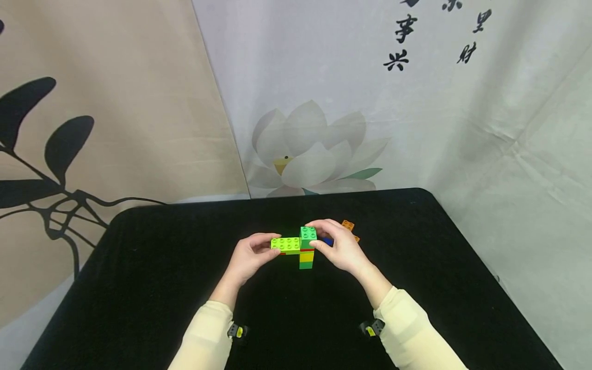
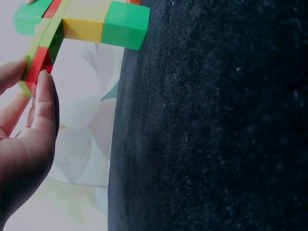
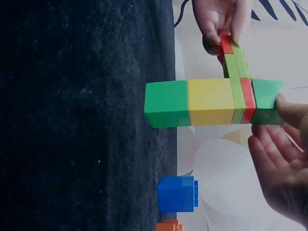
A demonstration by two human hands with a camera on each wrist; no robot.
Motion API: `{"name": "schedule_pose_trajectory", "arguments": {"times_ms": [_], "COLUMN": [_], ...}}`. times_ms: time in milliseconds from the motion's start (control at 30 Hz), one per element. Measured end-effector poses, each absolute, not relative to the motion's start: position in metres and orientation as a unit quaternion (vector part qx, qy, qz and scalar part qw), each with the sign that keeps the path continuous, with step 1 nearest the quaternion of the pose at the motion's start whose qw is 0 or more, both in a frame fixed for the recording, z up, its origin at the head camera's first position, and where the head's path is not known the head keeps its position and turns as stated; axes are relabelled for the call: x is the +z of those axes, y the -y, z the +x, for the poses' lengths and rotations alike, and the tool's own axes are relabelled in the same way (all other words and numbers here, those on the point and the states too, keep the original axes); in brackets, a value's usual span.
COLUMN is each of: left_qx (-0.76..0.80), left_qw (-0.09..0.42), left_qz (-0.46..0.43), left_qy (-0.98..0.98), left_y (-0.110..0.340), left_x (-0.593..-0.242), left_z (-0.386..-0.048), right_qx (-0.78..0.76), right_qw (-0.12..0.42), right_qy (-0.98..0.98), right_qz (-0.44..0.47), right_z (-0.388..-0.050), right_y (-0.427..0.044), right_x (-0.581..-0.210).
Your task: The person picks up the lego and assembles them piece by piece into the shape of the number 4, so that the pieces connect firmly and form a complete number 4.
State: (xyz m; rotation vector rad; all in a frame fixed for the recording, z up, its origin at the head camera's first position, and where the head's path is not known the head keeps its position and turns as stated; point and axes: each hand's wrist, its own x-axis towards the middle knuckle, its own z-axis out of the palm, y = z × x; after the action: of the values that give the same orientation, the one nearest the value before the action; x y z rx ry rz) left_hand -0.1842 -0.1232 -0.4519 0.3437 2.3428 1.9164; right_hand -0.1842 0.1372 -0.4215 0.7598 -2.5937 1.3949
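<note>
A structure of toy building bricks is held up between both hands over the black table. My left hand [image 1: 250, 257] pinches the left end of its lime-green arm [image 1: 285, 244], where a red piece [image 2: 37, 65] lies underneath. With thumb and fingers, my right hand [image 1: 341, 247] grips the green top brick [image 1: 308, 234], which sits over a thin red layer [image 3: 247, 100]. Below that layer, a yellow brick [image 3: 211, 102] and another green brick [image 3: 167, 103] form a column. Whether the top brick is fully pressed down, I cannot tell.
Behind the right hand, a blue brick [image 3: 176, 194] stands on the black table [image 1: 185, 288]. Orange bricks [image 1: 348, 225] lie beside it, partly hidden by the hand. A printed cloth [image 1: 324, 77] hangs beyond the table's far edge.
</note>
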Motion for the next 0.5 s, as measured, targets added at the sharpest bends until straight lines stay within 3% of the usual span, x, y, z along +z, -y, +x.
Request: {"name": "schedule_pose_trajectory", "arguments": {"times_ms": [500], "left_qx": [0.620], "left_qw": [0.050], "left_qz": [0.106], "left_qy": [-0.776], "left_y": [0.1218], "left_x": [-0.4486], "left_z": [-0.1826], "right_qx": [0.452], "right_qw": [0.057], "right_qy": [0.851], "right_qz": [0.261], "right_z": [-0.1875], "right_y": [-0.1397], "right_x": [-0.4259]}}
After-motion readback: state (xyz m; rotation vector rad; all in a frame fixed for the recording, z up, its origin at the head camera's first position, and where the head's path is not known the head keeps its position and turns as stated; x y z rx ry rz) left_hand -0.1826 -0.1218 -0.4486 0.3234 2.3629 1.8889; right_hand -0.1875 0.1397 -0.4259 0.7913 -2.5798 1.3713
